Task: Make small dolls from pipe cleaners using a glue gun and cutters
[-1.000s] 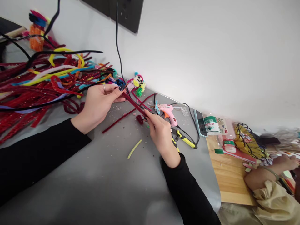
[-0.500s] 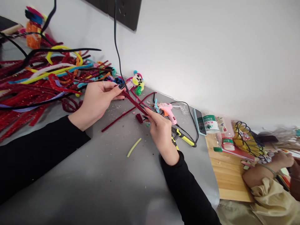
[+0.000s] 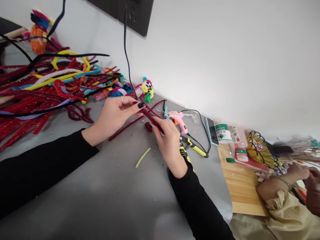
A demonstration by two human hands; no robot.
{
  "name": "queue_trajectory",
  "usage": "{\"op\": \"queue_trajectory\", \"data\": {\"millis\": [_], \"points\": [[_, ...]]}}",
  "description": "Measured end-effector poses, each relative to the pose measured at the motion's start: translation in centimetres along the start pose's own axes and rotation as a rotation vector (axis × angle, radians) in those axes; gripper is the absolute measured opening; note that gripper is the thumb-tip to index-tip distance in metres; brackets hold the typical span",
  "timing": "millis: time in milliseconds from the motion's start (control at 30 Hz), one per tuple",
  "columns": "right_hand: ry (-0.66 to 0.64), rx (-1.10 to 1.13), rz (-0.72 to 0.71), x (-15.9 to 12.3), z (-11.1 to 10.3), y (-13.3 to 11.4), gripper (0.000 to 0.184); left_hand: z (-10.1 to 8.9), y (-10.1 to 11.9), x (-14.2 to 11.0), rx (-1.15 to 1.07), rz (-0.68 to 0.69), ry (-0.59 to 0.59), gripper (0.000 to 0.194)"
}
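Around mid-frame, the left hand [image 3: 115, 114] and right hand [image 3: 170, 144], nearer each other than a second ago, both pinch a dark-red pipe cleaner [image 3: 147, 115]; at right, a green-and-white bottle label [image 3: 223, 133] bears indistinct Chinese characters.

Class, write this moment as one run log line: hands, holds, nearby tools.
Left hand: pinching dark red pipe cleaner | Right hand: holding same pipe cleaner | Nearby: pink glue gun, yellow-handled pliers

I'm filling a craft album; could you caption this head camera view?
Left hand and right hand hold a red pipe cleaner above a gray table, near a pink glue gun.
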State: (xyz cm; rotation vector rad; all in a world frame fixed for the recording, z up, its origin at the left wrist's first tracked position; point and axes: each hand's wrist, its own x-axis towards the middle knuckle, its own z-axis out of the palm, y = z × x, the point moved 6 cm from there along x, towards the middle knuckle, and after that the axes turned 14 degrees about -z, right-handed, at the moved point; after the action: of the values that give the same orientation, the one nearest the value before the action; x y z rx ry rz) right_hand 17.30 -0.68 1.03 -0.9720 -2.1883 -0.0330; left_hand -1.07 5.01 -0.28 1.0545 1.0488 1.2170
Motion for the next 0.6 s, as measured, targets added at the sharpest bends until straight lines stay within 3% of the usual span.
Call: {"op": "queue_trajectory", "data": {"millis": [467, 600], "points": [[0.116, 0.069, -0.003, 0.03, -0.59, 0.19, 0.026, -0.24, -0.67, 0.25, -0.013, -0.030, -0.044, 0.039], [0.099, 0.147, 0.049, -0.07, -0.42, 0.46, 0.024, 0.46, -0.52, 0.04, 0.031, -0.064, -0.166, 0.034]]}}
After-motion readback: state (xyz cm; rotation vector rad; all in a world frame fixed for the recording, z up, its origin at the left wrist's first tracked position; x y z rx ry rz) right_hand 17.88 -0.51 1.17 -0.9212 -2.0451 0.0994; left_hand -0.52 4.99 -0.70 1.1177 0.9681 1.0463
